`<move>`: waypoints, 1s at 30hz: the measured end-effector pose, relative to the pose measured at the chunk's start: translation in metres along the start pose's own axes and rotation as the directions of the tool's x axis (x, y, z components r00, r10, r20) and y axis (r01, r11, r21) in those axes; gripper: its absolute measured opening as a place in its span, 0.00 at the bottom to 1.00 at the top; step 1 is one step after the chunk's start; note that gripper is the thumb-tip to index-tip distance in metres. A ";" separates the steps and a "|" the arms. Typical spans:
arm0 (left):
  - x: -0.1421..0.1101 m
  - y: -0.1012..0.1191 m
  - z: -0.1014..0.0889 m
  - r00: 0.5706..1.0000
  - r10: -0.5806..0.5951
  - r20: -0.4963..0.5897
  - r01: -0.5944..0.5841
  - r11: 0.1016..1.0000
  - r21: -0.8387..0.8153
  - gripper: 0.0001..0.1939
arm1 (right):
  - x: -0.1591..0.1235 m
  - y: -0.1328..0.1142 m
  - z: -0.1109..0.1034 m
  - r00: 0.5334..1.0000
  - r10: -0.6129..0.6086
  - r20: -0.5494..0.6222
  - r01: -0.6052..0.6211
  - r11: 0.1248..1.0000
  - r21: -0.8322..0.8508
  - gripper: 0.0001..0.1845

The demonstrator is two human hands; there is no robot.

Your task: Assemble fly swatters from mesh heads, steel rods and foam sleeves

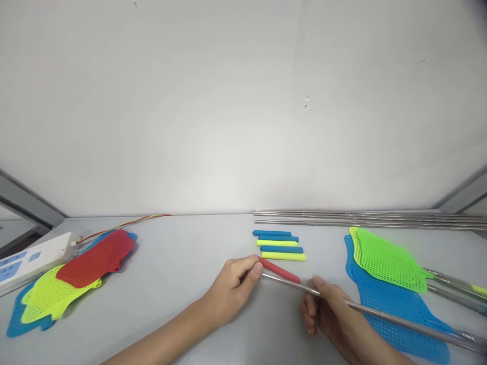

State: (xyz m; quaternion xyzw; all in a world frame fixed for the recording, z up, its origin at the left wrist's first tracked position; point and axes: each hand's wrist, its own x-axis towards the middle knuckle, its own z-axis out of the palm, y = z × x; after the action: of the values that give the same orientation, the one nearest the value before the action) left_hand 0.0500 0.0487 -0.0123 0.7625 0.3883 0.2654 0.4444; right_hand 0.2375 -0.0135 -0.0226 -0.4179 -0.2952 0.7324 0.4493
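My left hand [240,278] is closed, thumb and fingers pinched at the left end of a red handle sleeve [279,269]. The sleeve slants down to the right, just above a thin metal rod [384,315]. The rod's left tip reaches my left thumb; whether the thumb presses on it I cannot tell. My right hand [329,306] is wrapped around the rod, thumb on top. From there the rod runs right, over a blue mesh fly swatter head [395,324]. Behind my hands lie several blue sleeves [279,239] and yellow sleeves [283,256] in a stack of rows.
A green fly swatter [391,258] overlaps the blue one at right. Several metal rods [365,219] lie along the wall. At left, loose red [97,256], yellow [53,294] and blue mesh heads [23,319] overlap beside a white power strip [41,258] and thin wires [125,223].
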 end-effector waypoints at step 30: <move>-0.004 -0.003 -0.001 0.985 0.055 0.163 -0.070 0.994 0.086 0.17 | -0.004 0.001 -0.004 0.994 0.006 0.106 0.010 0.989 -0.146 0.23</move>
State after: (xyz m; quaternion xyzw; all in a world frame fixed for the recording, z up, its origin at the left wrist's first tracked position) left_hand 0.0461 0.0472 -0.0146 0.8126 0.3389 0.1989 0.4304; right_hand 0.2411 -0.0171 -0.0240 -0.4099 -0.3721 0.7295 0.4016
